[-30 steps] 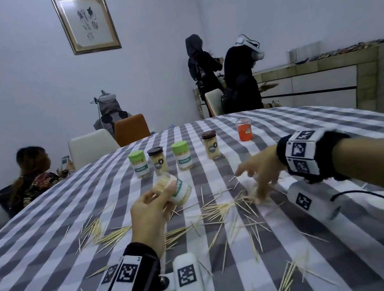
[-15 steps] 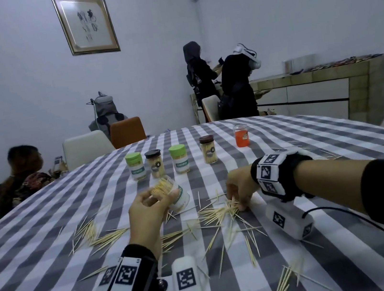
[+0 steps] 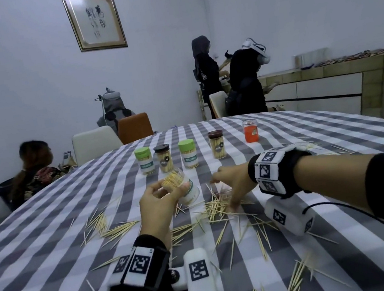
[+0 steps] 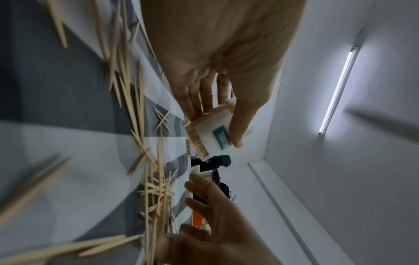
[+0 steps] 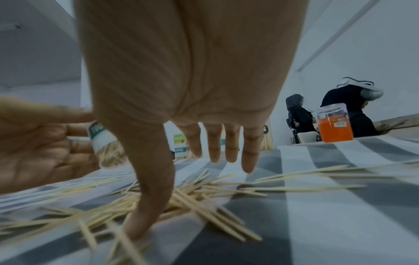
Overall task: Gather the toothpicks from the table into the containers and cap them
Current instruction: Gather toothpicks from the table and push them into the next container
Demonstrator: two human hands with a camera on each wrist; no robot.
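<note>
My left hand (image 3: 159,202) grips an uncapped toothpick container (image 3: 181,188) with a white and teal label, tilted above the table and packed with toothpicks; the left wrist view shows my thumb across its label (image 4: 217,133). My right hand (image 3: 233,185) hovers just right of it with its fingers (image 5: 226,150) straight and spread. Its thumb (image 5: 145,215) presses down on a heap of loose toothpicks (image 3: 217,208). More toothpicks (image 3: 114,230) lie scattered over the grey and white checked tablecloth (image 3: 50,243).
Behind the hands stands a row of capped containers: green (image 3: 144,160), black (image 3: 163,158), green (image 3: 188,153) and brown (image 3: 217,144), with an orange jar (image 3: 251,131) to the right. Chairs (image 3: 95,143) and three people are beyond the table's far edge.
My right hand has swept left across the table to the toothpick heap beside the container, and its fingers have spread out. My left hand has kept hold of the container.
</note>
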